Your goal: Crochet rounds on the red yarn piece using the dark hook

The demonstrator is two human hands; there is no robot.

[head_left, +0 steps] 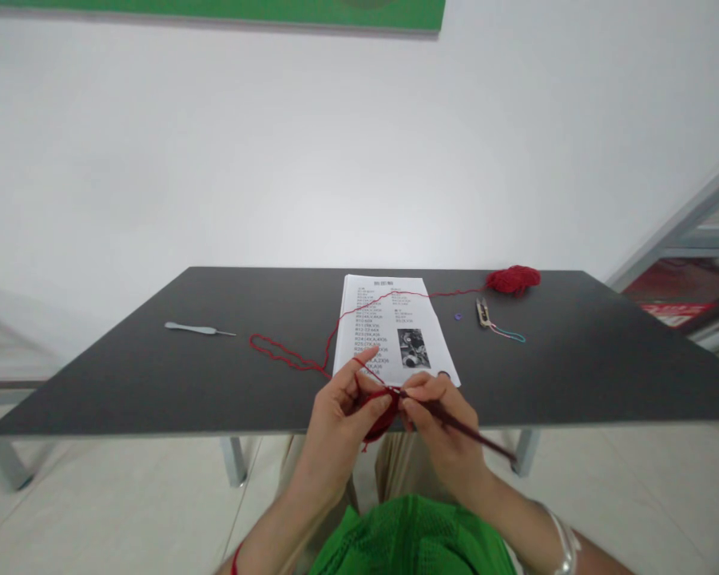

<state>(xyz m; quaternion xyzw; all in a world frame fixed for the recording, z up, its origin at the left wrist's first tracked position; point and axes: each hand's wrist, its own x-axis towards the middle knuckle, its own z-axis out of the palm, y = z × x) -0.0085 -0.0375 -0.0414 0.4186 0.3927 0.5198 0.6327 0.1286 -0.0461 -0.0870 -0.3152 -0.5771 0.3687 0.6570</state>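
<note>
While a small red crocheted piece (379, 426) is being pinched in the left grip (335, 411) at the middle of the near edge of the surface (125, 383), a dark hook (476, 437) is being held pen-fashion in the right grip (449, 454), its tip apparently touching the piece. The red yarn (455, 293) is being carried over the raised left index finger (348, 374), and its ball (514, 279) is being supported near the far edge, towards the far right corner. The stitch is probably being served best if even tension is being applied by that finger, the piece is being pinched close to the hook's tip, and each loop is being drawn through gently, without the strand being split.
</note>
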